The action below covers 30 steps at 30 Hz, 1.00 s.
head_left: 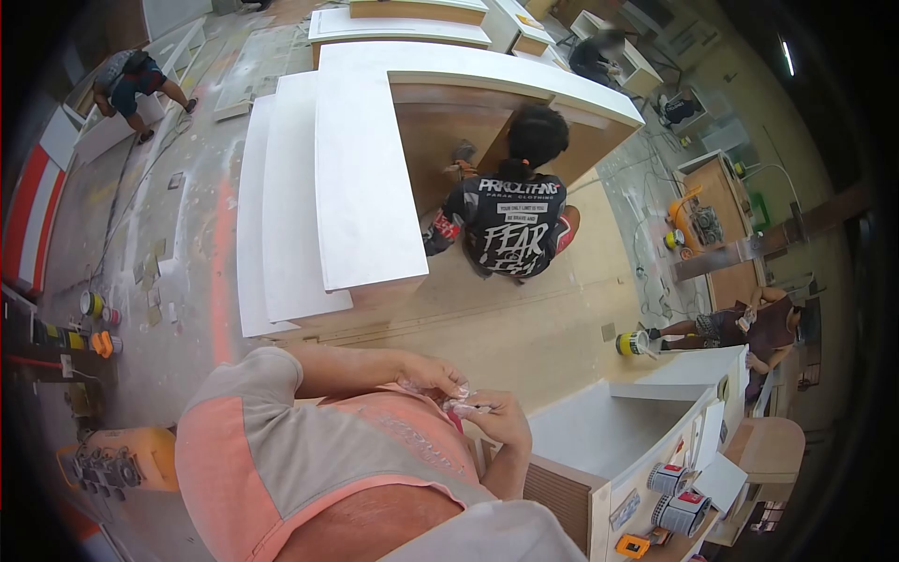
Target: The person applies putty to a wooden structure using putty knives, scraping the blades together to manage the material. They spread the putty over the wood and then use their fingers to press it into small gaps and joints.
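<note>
Near the lower middle of the view, my left hand (pixel 434 376) and my right hand (pixel 499 417) are close together in front of my pink and grey shirt (pixel 346 450). The fingers of both are closed in a pinch on a small, crumpled, whitish clear wrapper (pixel 461 397). A bit of dark pink shows just under it, too small to make out. My left forearm reaches in from the left, and my right one bends up from below.
Ahead, a person in a black shirt (pixel 515 225) crouches inside a large white-topped cabinet frame (pixel 351 169). A white open cabinet (pixel 599 426) and paint cans (pixel 681 513) stand at right. Other people work at upper left, upper right and far right. Cables cross the floor.
</note>
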{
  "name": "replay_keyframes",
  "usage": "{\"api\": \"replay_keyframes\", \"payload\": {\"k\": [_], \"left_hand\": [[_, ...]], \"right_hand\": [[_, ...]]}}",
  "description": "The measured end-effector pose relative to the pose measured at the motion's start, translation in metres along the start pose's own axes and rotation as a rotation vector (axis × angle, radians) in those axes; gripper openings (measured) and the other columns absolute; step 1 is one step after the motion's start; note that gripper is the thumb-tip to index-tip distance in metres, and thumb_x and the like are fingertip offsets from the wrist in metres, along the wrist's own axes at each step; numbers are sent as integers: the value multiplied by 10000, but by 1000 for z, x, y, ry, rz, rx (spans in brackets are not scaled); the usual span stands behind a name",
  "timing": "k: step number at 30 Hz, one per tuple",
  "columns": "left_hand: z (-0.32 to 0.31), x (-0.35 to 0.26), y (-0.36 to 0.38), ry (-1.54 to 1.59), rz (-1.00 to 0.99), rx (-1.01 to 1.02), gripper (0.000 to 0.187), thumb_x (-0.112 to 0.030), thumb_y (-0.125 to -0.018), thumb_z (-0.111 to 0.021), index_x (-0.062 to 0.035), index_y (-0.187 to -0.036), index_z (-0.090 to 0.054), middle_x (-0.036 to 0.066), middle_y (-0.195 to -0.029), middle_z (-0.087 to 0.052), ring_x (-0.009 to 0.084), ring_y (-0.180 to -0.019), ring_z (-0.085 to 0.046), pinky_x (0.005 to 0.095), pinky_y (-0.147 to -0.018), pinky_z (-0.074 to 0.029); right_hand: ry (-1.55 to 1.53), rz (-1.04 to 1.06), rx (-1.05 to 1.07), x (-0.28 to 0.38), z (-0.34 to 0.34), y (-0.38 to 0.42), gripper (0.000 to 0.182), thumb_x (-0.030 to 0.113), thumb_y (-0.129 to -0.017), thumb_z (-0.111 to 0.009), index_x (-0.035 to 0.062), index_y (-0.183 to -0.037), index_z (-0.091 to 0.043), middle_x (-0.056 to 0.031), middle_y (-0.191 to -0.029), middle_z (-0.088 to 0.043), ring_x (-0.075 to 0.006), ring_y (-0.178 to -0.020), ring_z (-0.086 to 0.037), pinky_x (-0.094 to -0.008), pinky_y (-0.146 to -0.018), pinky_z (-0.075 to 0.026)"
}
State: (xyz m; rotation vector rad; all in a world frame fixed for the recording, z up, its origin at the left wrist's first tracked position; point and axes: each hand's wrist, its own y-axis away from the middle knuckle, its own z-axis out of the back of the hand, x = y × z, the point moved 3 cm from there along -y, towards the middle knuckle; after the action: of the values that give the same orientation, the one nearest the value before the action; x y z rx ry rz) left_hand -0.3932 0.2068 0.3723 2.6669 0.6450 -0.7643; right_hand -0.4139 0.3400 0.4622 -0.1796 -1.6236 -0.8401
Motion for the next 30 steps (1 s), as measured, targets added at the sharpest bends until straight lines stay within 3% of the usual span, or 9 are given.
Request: {"api": "replay_keyframes", "payload": {"k": [4, 6, 11, 12, 14, 18, 24, 26, 30], "left_hand": [[3, 4, 5, 11, -31, -16, 146, -184, -830, -549, -39, -839, -543, 11, -717, -548, 109, -647, -521, 236, -594, -423], [8, 11, 6, 15, -53, -44, 142, -183, -832, -546, -41, -831, -546, 13, -719, -548, 106, -646, -519, 231, -593, -423], [5, 1, 25, -78, -180, -393, 169, -185, -843, -527, -37, -913, -574, 28, -748, -551, 105, -650, -509, 220, -587, -421], [9, 3, 25, -80, -181, -393, 169, -185, -843, -527, -37, -913, -574, 28, -748, -551, 105, -650, -509, 220, -587, -421], [17, 8, 29, 36, -213, -445, 238, -138, -854, -499, 18, -1028, -542, 81, -905, -584, 140, -804, -557, 269, -725, -449], [22, 2, 39, 270, -304, -318, 248, -127, -853, -497, 32, -1039, -537, 107, -932, -583, 160, -836, -563, 293, -733, -459], [11, -10, 44, 28, -233, -341, 145, -149, -815, -575, -20, -879, -573, 46, -740, -575, 112, -646, -538, 236, -575, -434], [12, -8, 36, -73, -237, -501, 126, -124, -784, -601, -1, -795, -578, 55, -741, -605, 112, -646, -560, 229, -578, -449], [16, -7, 18, -326, -274, -688, 123, -112, -789, -588, 8, -818, -591, 41, -725, -600, 93, -664, -551, 222, -594, -443]], "right_hand": [[-16, -21, -4, -5, -3, -4, 154, 42, -725, -625, -19, -864, -647, -93, -824, -643, -125, -769, -583, -239, -688, -446], [142, -17, -78, 2, -4, -6, 158, 59, -718, -634, -18, -856, -648, -81, -784, -640, -108, -719, -570, -234, -644, -443], [190, -61, -78, 5, -7, -23, 187, 99, -731, -634, -12, -882, -642, -54, -740, -628, -74, -660, -537, -222, -587, -432], [272, -70, -63, 7, -8, -26, 195, 111, -740, -629, -7, -896, -639, -45, -730, -624, -64, -650, -529, -219, -576, -430], [251, -58, -56, 5, -8, -36, 198, 114, -748, -620, 0, -909, -637, -43, -731, -626, -62, -653, -531, -218, -577, -432], [151, -51, -13, 16, -13, -43, 196, 110, -766, -600, 16, -935, -634, -38, -723, -628, -59, -654, -534, -217, -585, -438], [225, -59, 62, 17, -8, -39, 193, 108, -779, -593, 3, -936, -629, -34, -724, -625, -63, -651, -533, -218, -599, -439], [263, -86, 25, 19, -3, -34, 190, 105, -780, -592, -2, -932, -629, -29, -716, -621, -64, -642, -529, -217, -592, -435], [236, -17, -128, 13, 7, -25, 179, 104, -779, -596, -2, -918, -632, -4, -684, -602, -51, -620, -506, -204, -562, -414]]}}
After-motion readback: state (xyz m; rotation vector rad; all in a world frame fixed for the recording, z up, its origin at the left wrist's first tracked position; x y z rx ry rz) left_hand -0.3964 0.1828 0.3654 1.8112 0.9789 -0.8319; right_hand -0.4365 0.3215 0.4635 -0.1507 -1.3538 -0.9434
